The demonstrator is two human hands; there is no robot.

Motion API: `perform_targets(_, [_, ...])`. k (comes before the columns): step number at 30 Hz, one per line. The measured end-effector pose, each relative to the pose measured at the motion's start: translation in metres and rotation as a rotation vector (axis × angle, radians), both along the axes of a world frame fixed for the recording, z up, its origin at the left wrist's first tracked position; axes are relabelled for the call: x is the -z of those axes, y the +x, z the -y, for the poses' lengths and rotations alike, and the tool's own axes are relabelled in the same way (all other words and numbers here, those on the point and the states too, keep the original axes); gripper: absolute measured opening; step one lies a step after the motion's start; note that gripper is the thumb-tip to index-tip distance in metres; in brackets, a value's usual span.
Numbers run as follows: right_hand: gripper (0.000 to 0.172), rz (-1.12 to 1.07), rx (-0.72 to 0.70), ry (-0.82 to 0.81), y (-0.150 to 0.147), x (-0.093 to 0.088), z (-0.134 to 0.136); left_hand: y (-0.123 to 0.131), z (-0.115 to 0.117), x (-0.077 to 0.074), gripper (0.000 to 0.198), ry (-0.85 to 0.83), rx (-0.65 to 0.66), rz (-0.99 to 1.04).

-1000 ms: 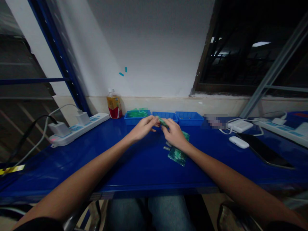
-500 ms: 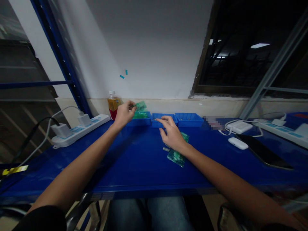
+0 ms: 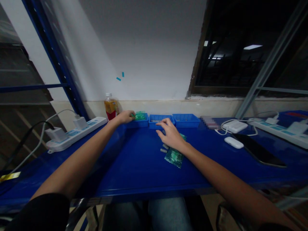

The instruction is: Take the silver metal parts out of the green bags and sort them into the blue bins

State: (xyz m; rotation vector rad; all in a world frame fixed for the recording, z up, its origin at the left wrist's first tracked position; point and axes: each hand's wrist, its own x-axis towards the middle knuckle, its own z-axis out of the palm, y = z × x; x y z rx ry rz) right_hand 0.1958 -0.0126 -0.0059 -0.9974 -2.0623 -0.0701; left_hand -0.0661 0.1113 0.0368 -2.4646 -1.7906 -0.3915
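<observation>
My left hand [image 3: 125,116] reaches to the left blue bin [image 3: 137,123] at the back of the blue table [image 3: 134,163]; its fingers pinch a green circuit board [image 3: 139,116] over the pile in that bin. My right hand [image 3: 169,134] hovers with fingers spread and curved at the front wall of the middle blue bin [image 3: 160,121], holding nothing I can see. Under its wrist lies a stack of green circuit boards [image 3: 175,156], with small metal cylinders [image 3: 164,148] beside it.
A third blue bin [image 3: 185,120] stands to the right. A drink bottle [image 3: 110,107] and a white power strip [image 3: 72,133] with chargers are at the left. White chargers [image 3: 232,126], a white case [image 3: 232,142], a dark phone [image 3: 258,150] and another power strip [image 3: 284,129] lie at the right.
Both hands were together on a green board at mid-table. My left hand carried it out to the left bin and lowered it there; my right hand let go and moved toward the middle bin.
</observation>
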Motion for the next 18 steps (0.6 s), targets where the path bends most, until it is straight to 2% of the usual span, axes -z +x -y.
perform_targets(3, [0.027, 0.086, 0.053, -0.054, 0.012, -0.003, -0.006, 0.003, 0.000, -0.003, 0.030, -0.017, -0.008, -0.075])
perform_targets(7, [0.028, 0.259, 0.112, -0.259, 0.042, -0.011, -0.016, 0.005, 0.010, 0.000, 0.037, 0.196, -0.025, -0.049])
perform_targets(9, [0.032, 0.312, 0.160, -0.399, 0.058, -0.016, -0.019, 0.005, 0.013, 0.004, 0.037, 0.244, -0.004, -0.069])
perform_targets(12, [0.039, 0.343, 0.228, -0.546, 0.077, -0.020, -0.022, 0.004, 0.012, 0.011, 0.036, 0.122, 0.032, -0.124])
perform_targets(14, [0.045, 0.378, 0.220, -0.607, 0.083, -0.022, -0.022, 0.004, 0.014, 0.014, 0.037, 0.091, 0.028, -0.121])
perform_targets(16, [0.052, 0.425, 0.187, -0.651, 0.084, -0.023, -0.021, 0.006, 0.024, 0.014, 0.040, 0.186, 0.026, -0.069])
perform_targets(18, [0.057, 0.471, 0.190, -0.677, 0.080, -0.022, -0.021, 0.012, 0.043, 0.014, 0.043, 0.360, 0.056, 0.015])
